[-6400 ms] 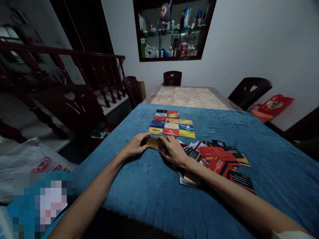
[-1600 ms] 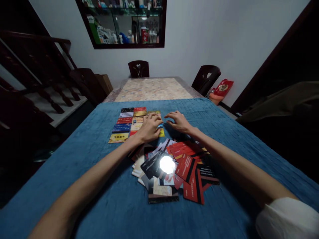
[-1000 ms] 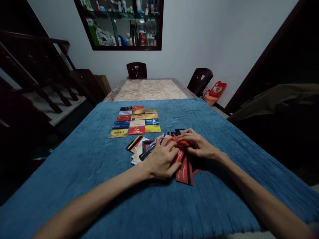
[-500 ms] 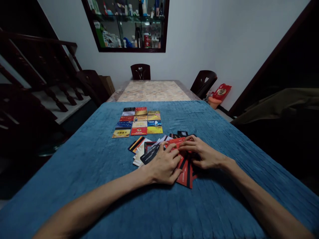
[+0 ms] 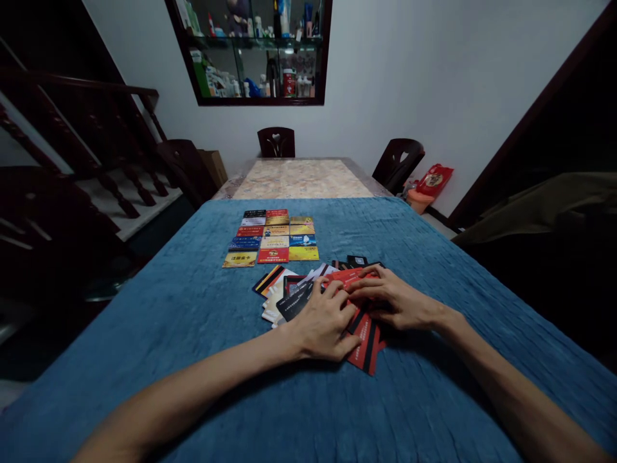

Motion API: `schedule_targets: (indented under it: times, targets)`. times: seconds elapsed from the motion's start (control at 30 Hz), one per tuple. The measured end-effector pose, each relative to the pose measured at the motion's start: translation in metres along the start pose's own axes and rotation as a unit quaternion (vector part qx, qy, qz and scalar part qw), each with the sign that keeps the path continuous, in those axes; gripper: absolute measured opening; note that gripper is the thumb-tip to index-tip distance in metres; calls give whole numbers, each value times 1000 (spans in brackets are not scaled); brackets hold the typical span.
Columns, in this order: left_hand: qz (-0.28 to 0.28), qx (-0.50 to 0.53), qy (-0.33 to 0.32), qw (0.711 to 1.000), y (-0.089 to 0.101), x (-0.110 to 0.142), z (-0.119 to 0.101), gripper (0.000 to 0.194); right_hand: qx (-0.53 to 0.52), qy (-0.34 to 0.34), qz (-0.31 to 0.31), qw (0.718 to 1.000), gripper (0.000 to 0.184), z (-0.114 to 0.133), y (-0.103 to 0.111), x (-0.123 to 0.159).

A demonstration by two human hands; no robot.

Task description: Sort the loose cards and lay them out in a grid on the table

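Observation:
A loose, overlapping pile of plastic cards lies on the blue cloth (image 5: 202, 302). My left hand (image 5: 325, 328) rests over its middle, fingers bent and apart on a black card (image 5: 291, 305) and several red cards (image 5: 365, 352). From the other side, my right hand (image 5: 402, 301) reaches onto the red cards with its fingers spread across them; its thumb is partly in shadow. Pale cards (image 5: 270, 310) stick out left of the pile, and black cards (image 5: 357, 260) behind it. Farther back, several cards lie face up in rows, among them a yellow card (image 5: 240, 260) and a red card (image 5: 273, 255).
Beyond the cloth is the bare patterned tabletop (image 5: 299, 177). Dark wooden chairs stand around it, one at the far end (image 5: 276, 143) and another at the right (image 5: 398, 164). A red bag (image 5: 434, 180) sits on the floor by the wall.
The view has shifted slightly, so everything sits a little to the right and lower. Both hands stay on the pile; the left fingers and the red cards below them have moved slightly.

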State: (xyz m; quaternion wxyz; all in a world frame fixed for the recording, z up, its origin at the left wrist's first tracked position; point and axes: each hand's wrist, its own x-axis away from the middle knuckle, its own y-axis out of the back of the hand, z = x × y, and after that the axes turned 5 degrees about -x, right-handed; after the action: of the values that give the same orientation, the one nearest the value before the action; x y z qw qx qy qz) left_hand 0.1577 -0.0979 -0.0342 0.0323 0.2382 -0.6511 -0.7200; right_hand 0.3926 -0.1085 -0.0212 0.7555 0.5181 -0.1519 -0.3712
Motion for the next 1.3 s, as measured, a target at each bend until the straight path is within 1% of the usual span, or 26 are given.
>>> schedule_targets:
  times: [0.13, 0.3, 0.4, 0.53, 0.63, 0.73, 0.83, 0.9, 1.0, 1.07, 1.17, 1.3]
  targets:
    - [-14, -15, -12, 1000, -2, 0, -1, 36, 3, -8, -4, 1000, 44, -4, -1, 1]
    - [-48, -50, -42, 997, -4, 0, -1, 33, 7, 6, -2, 1000, 35, -9, -2, 2]
    - [-82, -61, -62, 993, -6, 0, 0, 30, 5, 21, -7, 1000, 30, -7, 0, 2]
    - [-139, -71, -96, 983, -9, -1, 3, 27, -2, 40, -16, 999, 27, -2, 5, 2]
    - [-188, -78, -113, 973, -10, -3, 5, 24, 2, 49, -40, 998, 25, -1, 7, 2]
    - [-223, -91, -115, 964, -8, -4, 6, 23, 17, 71, -83, 994, 23, -3, 5, 2]
    - [-231, -100, -108, 962, -5, -5, 8, 23, 43, 97, -147, 983, 21, -8, 0, 2]
    - [-231, -96, -97, 963, -3, -5, 11, 22, 69, 101, -197, 973, 19, -10, -4, 1]
    - [-231, -75, -59, 968, -2, -6, 16, 22, 96, 99, -255, 957, 17, -12, -9, 0]
    - [-228, -58, -27, 972, -4, -7, 22, 22, 96, 92, -270, 954, 18, -12, -11, -1]
    - [-211, -33, 13, 977, -7, -8, 29, 22, 90, 70, -273, 955, 18, -14, -13, -2]
    - [-186, -2, 41, 982, -9, -8, 35, 20, 77, 53, -272, 958, 19, -16, -16, -3]
